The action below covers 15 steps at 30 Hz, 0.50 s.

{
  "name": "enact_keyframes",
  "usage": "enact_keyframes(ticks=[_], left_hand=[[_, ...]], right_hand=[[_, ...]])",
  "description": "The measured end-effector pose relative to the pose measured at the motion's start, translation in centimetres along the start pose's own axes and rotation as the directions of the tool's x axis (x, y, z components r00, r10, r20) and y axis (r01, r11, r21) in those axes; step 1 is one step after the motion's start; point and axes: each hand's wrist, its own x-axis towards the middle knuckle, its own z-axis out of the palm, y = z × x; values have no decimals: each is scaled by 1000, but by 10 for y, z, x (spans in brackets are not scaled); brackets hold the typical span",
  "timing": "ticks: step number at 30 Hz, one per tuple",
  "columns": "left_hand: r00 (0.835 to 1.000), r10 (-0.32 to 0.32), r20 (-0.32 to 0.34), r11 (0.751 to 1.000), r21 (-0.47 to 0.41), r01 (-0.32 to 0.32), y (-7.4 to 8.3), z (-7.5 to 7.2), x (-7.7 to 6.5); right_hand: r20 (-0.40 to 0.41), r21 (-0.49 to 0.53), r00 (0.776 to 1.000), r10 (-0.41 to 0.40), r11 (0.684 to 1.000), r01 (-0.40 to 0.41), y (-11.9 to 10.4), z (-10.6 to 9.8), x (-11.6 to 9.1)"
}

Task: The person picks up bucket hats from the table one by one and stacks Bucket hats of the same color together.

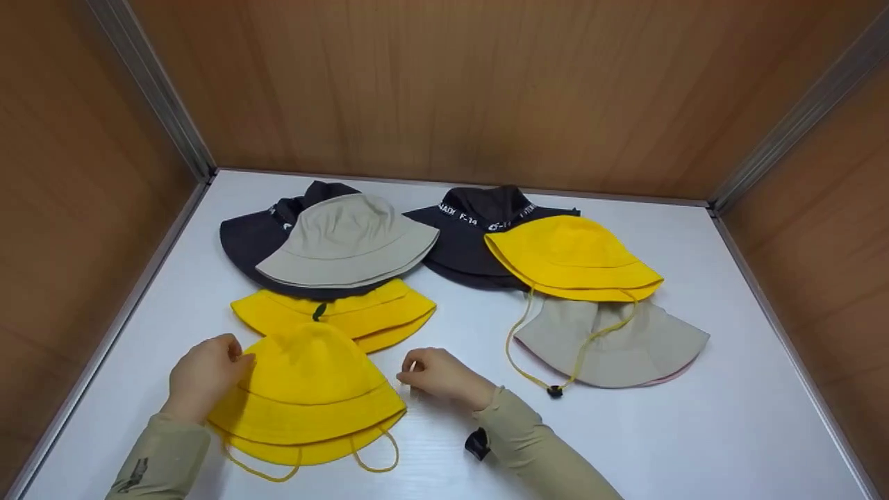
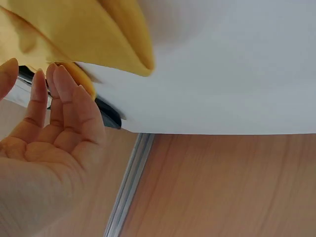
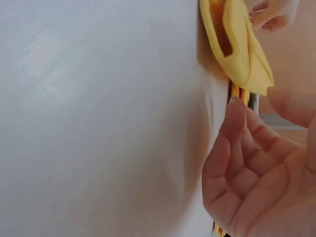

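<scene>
Nearest to both hands is a yellow bucket hat [image 1: 305,389] with a small green leaf stem on top and a yellow cord looping below its brim. My left hand [image 1: 207,375] is at this hat's left side, its fingers loosely bent with nothing gripped; in the left wrist view, fingertips [image 2: 63,74] come close under the yellow cloth. To the right of the hat is my right hand [image 1: 444,375], apart from it, fingers relaxed and holding nothing in the right wrist view. Behind the front hat lies another yellow hat [image 1: 396,312], partly covered by it.
A grey bucket hat [image 1: 347,243] overlaps a black hat [image 1: 243,239] at the back left. Further right, a yellow hat with cord [image 1: 576,253] lies over a second black hat [image 1: 451,253] and a beige hat [image 1: 625,347]. Wood-grain panels [image 1: 444,90] enclose the white table [image 1: 757,417].
</scene>
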Motion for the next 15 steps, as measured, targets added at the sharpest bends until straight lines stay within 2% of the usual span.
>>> enact_keyframes(ticks=[4,10,15], left_hand=[[1000,24,-2,1000,-11,-24,20,7,-3],[998,61,16,996,-74,-59,51,22,-9],[996,71,47,989,-133,-64,76,37,-8]], right_hand=[[-35,63,999,0,998,3,7,-7,-4],[-61,189,996,58,981,-45,14,-15,-11],[-81,230,995,62,972,-42,18,-20,-18]])
